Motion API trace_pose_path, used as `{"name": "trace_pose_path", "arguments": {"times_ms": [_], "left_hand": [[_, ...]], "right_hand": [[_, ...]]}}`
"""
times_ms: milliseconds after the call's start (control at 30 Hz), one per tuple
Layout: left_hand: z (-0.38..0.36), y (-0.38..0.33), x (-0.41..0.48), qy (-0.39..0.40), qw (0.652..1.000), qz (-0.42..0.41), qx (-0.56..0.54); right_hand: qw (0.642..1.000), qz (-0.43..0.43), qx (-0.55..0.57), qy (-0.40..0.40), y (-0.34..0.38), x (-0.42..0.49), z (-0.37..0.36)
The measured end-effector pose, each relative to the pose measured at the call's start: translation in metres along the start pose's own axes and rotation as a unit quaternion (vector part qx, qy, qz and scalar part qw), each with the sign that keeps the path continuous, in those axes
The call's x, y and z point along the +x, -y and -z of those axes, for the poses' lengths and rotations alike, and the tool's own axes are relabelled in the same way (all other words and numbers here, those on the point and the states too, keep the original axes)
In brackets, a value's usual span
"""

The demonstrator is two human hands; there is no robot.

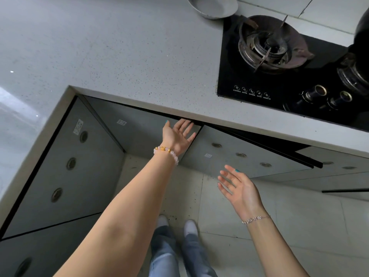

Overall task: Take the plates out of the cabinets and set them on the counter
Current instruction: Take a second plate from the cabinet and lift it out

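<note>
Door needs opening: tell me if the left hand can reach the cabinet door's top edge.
Probably yes: the left hand is open, fingertips at the top edge of the cabinet door, nothing between.

Left arm point(123, 206) is stretched way out in front, pretty much straight, bare to the wrist. The left hand point(178, 134) is turned palm-up-ish, fingers straight and fanned a little, thumb poking off to the left, empty. The right hand point(239, 186) sits lower and closer in, palm facing left, fingers loose and slightly spread, empty too. The right forearm point(273, 242) comes in from the bottom right corner. Hands are well apart, and there's teal polish on a nail of each.
</note>
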State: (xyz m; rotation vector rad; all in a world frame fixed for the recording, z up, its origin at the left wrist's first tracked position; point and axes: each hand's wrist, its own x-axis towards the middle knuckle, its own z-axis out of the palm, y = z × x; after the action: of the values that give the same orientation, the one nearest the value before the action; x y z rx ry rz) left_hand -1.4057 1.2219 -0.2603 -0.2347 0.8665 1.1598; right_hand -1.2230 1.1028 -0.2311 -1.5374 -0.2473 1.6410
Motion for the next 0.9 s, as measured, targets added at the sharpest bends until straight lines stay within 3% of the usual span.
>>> {"name": "trace_pose_path", "arguments": {"times_ms": [267,900], "left_hand": [[0.045,0.018,-0.047,-0.024,1.0,-0.001,-0.017],[0.129,-0.002,-0.128,-0.168,0.975,-0.021,0.145]], "right_hand": [[0.999,0.005,0.003,0.046,0.012,-0.009,-0.004],[0.984,-0.005,-0.088,0.153,0.01,-0.038,-0.047]]}}
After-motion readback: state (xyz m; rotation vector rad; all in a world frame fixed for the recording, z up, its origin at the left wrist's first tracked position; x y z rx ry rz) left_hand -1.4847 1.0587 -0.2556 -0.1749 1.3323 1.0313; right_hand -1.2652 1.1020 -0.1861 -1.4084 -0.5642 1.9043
